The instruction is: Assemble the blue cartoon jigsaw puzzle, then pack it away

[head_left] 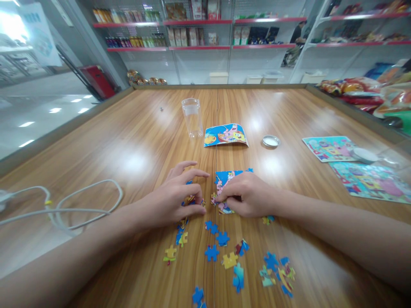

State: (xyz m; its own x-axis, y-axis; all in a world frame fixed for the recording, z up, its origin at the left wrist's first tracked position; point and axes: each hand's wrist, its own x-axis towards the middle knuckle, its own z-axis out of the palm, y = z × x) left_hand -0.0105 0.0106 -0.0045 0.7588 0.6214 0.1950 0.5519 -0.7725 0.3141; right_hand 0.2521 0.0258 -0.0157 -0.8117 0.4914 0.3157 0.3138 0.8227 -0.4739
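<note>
On the wooden table (128,141) lies a partly joined cartoon jigsaw (228,179). My right hand (247,194) rests over its lower part, fingers pinched together on a puzzle piece at its left edge. My left hand (180,194) lies just left of it, fingers curled over a small group of pieces (192,199), the index finger stretched forward. Several loose pieces (224,252), blue, yellow and mixed, lie scattered in front of both hands.
A clear plastic jar (192,117) stands behind the hands, its lid (270,140) to the right. A cartoon picture card (226,135) lies between them. Two more picture sheets (330,147) lie at right. A white cable (64,205) loops at left. Shop shelves (199,34) stand beyond.
</note>
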